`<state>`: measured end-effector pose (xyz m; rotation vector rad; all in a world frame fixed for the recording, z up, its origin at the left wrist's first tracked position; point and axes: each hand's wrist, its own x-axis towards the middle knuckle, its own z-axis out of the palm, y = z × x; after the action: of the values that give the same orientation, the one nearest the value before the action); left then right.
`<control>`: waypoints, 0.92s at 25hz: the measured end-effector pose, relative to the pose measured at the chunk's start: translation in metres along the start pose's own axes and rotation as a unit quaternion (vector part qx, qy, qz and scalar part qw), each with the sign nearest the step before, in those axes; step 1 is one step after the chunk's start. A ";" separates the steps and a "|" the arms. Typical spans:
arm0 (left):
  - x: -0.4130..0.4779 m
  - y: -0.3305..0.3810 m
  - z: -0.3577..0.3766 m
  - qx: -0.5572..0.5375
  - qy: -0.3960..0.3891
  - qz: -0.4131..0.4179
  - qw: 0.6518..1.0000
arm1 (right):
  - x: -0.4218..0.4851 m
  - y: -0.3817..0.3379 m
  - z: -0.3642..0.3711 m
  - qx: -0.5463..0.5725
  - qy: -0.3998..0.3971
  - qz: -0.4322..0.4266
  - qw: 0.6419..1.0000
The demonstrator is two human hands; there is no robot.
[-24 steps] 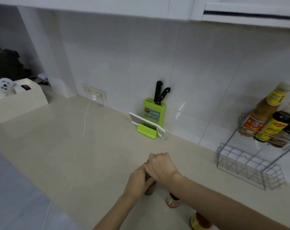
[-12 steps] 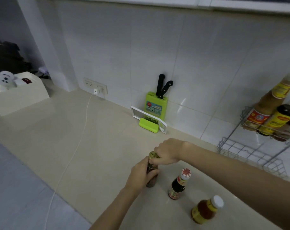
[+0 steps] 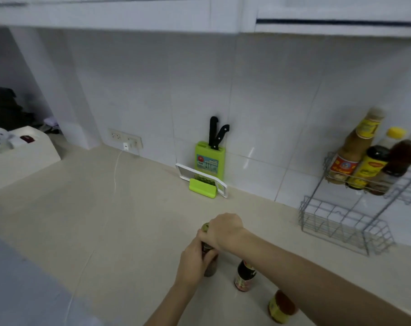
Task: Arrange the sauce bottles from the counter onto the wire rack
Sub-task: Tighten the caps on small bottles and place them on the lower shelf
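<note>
A small dark sauce bottle (image 3: pixel 211 269) with a gold-green cap stands on the beige counter, near its front. My left hand (image 3: pixel 195 262) is wrapped around its body, and my right hand (image 3: pixel 221 231) is closed over its cap. Just right of it stand a dark bottle with a red label (image 3: pixel 244 276) and an orange sauce bottle with a yellow label (image 3: pixel 281 307), both partly hidden under my right forearm. The two-tier wire rack (image 3: pixel 341 227) stands at the right against the wall. Its upper tier holds several bottles (image 3: pixel 355 156); its lower basket holds nothing.
A green knife block (image 3: pixel 209 161) with two black knives stands against the tiled wall, with a white-framed board (image 3: pixel 183 170) leaning at its foot. A white charger cable (image 3: pixel 116 170) runs from the wall socket across the counter. A white box (image 3: pixel 21 154) sits far left.
The view has tilted up a little. My right forearm now covers the caps of the two bottles on the right. Both hands still hold the small dark bottle in the same spot.
</note>
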<state>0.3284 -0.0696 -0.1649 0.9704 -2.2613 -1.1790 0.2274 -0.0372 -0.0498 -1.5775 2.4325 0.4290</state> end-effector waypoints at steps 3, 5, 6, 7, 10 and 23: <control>0.018 0.017 -0.018 0.048 -0.079 0.021 0.996 | -0.016 0.016 0.001 0.104 0.034 0.004 0.994; 0.035 0.030 -0.027 0.087 -0.118 0.050 0.988 | -0.024 0.034 -0.007 0.129 0.042 0.004 0.991; 0.046 0.043 -0.030 0.114 -0.132 0.068 0.982 | -0.030 0.049 -0.015 0.134 0.050 0.009 0.990; 0.054 0.057 -0.031 0.133 -0.143 0.088 0.977 | -0.036 0.065 -0.022 0.143 0.060 0.012 0.988; 0.082 0.108 -0.020 0.131 -0.202 0.144 0.960 | -0.047 0.119 -0.035 0.221 0.123 0.007 0.968; 0.173 0.214 0.135 0.340 -0.356 0.275 0.826 | -0.113 0.292 0.100 0.683 0.387 0.434 0.443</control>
<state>0.0435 -0.0385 -0.0556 -0.0558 -3.3499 -0.4811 0.0081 0.2065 -0.0692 0.4223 2.2750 -2.0364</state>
